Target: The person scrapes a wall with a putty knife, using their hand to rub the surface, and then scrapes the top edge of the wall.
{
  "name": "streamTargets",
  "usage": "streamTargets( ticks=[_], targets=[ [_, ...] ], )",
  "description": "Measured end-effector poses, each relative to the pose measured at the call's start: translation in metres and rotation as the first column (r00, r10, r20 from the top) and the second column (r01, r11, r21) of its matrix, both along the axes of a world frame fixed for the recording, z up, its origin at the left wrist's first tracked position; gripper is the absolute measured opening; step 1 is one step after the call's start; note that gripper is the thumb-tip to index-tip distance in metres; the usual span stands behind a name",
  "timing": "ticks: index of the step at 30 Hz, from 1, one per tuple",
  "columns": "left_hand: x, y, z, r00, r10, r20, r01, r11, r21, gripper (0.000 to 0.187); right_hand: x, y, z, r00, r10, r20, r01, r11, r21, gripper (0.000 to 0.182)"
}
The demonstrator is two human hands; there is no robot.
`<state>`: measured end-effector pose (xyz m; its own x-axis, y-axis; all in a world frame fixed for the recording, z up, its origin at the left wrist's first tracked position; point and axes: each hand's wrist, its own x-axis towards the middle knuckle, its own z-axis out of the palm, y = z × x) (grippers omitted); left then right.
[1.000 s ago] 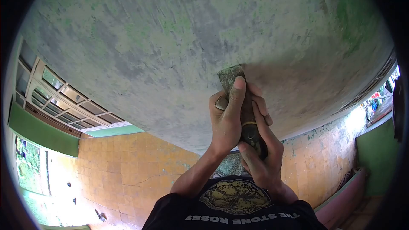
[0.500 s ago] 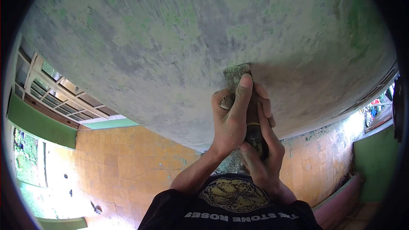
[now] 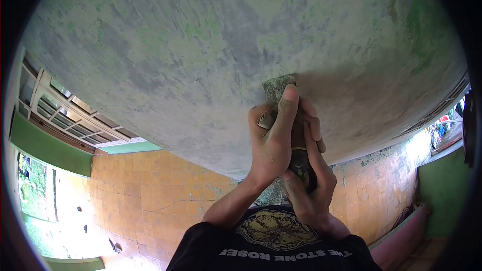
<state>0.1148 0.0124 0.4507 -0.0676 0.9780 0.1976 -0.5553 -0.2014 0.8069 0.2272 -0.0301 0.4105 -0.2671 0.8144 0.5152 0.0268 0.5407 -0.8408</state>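
Note:
A scraper with a worn, mottled blade (image 3: pixel 279 87) and a dark handle (image 3: pixel 301 163) is held in both hands, its blade edge against the patchy green-grey wall (image 3: pixel 191 65). My left hand (image 3: pixel 271 145) is closed round the upper part, its thumb lying along the blade. Lower down, my right hand (image 3: pixel 316 190) grips the handle, with its thumb on the near side. A small greyish piece (image 3: pixel 266 119) shows beside my left thumb; I cannot make out what it is. The back of the tool is hidden by the fingers.
Yellow-orange floor tiles (image 3: pixel 150 185) lie below the wall. White-framed windows (image 3: pixel 75 113) and a green wall section (image 3: pixel 50 143) are at the left. At the right are a low pinkish ledge (image 3: pixel 401 231) and another green wall (image 3: pixel 442 190).
The view has shifted slightly against the wall and floor. Both hands keep nearly the same grip on the scraper, with more of the lower handle showing.

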Motion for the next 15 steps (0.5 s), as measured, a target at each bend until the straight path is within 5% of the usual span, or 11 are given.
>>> streamTargets(
  ticks=[15],
  targets=[
    [-0.001,0.0,-0.011,0.988,0.119,-0.1,-0.116,0.993,0.037,0.043,-0.003,0.01,-0.005,1.0,0.004,0.007,-0.004,0.996,0.092,0.073]
  ],
)
